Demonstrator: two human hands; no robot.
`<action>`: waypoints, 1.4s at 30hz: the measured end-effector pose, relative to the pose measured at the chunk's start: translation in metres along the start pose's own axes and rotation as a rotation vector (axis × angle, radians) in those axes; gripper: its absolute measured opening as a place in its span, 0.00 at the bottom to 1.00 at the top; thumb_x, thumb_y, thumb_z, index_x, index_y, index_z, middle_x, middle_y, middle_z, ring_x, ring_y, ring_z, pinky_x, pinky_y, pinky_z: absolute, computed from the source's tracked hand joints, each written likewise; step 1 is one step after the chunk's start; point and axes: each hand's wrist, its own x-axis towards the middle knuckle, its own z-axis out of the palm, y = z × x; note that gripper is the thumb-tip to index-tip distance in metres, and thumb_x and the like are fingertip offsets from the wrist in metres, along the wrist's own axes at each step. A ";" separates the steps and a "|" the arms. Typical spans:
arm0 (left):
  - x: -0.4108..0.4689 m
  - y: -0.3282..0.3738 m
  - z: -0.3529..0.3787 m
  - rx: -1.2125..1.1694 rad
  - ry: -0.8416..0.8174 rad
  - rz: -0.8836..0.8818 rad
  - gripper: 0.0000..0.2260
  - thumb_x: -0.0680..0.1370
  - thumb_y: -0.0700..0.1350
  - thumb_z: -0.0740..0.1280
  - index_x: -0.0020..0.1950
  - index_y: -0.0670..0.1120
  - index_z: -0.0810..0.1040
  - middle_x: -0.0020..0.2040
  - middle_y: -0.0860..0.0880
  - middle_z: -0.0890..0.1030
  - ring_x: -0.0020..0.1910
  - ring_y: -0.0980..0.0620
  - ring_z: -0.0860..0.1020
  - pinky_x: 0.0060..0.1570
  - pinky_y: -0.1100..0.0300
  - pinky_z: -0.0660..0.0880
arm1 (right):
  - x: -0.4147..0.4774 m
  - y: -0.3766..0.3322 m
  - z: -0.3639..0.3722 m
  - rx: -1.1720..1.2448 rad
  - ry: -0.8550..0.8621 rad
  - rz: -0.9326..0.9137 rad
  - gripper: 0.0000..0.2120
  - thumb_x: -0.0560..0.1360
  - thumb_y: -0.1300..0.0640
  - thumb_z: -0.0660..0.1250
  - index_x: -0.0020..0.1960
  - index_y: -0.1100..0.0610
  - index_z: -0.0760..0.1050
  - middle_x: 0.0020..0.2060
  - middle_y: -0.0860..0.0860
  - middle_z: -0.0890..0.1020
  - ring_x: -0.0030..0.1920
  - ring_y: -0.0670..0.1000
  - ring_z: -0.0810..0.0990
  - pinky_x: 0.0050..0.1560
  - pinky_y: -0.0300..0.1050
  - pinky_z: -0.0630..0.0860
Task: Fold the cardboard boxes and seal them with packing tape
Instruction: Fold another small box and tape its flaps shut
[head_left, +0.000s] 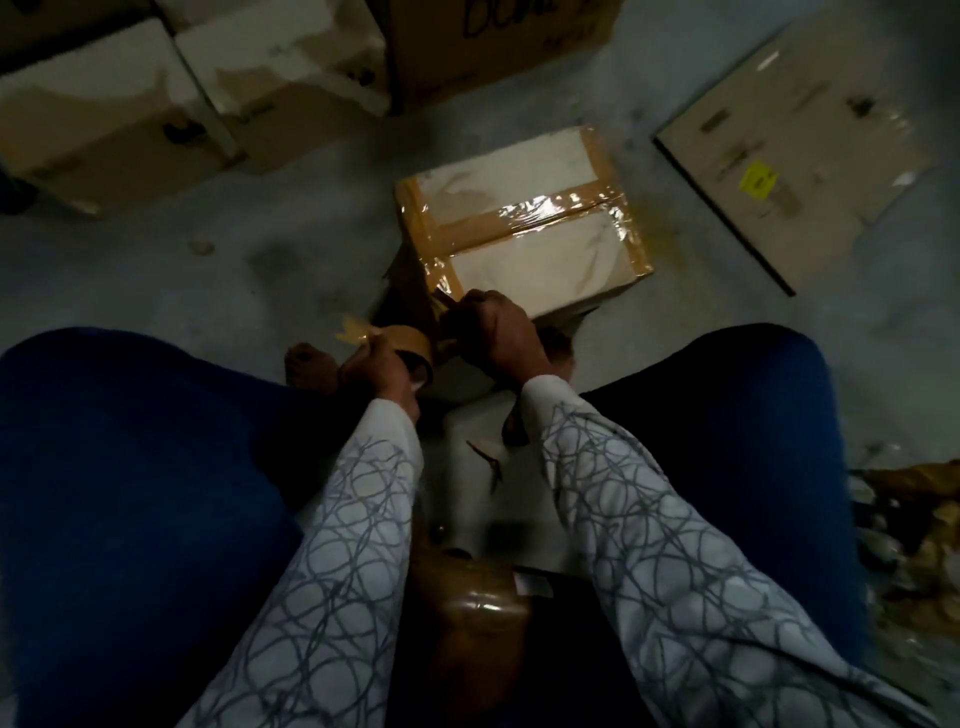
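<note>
Left hand (378, 370) grips brown packing-tape roll (415, 344); right hand (500, 332), fingers pinching its strip (440, 307), likely tensioning at white taped cardboard box (524, 218) corner.

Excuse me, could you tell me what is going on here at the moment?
A person sitting on the floor is taping a small cardboard box. The left hand holds a roll of brown packing tape. The right hand is curled at the box's near corner, apparently pulling tape there, though it is too dim to be sure. The box top already carries tape along its seam and edges. More boxes stand behind, and a flat cardboard sheet lies to the right.
</note>
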 end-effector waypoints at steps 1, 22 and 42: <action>0.004 0.006 0.000 0.011 -0.057 -0.033 0.15 0.84 0.47 0.56 0.65 0.40 0.74 0.54 0.41 0.77 0.52 0.44 0.77 0.63 0.46 0.74 | 0.004 0.002 -0.011 0.059 0.000 0.053 0.14 0.73 0.52 0.72 0.57 0.55 0.83 0.52 0.55 0.82 0.51 0.58 0.80 0.48 0.48 0.76; 0.091 0.096 0.086 0.009 -0.416 0.052 0.46 0.63 0.83 0.52 0.76 0.61 0.60 0.70 0.50 0.75 0.61 0.44 0.78 0.53 0.39 0.77 | 0.098 0.145 -0.107 0.252 0.300 0.827 0.24 0.72 0.47 0.63 0.60 0.62 0.77 0.63 0.60 0.75 0.60 0.62 0.77 0.59 0.53 0.74; 0.008 0.138 -0.028 -0.075 -0.192 0.523 0.48 0.62 0.69 0.75 0.77 0.58 0.57 0.76 0.49 0.54 0.72 0.44 0.66 0.65 0.41 0.73 | -0.017 0.033 -0.136 1.402 0.512 0.703 0.37 0.61 0.27 0.73 0.59 0.52 0.82 0.54 0.51 0.85 0.53 0.54 0.83 0.43 0.46 0.78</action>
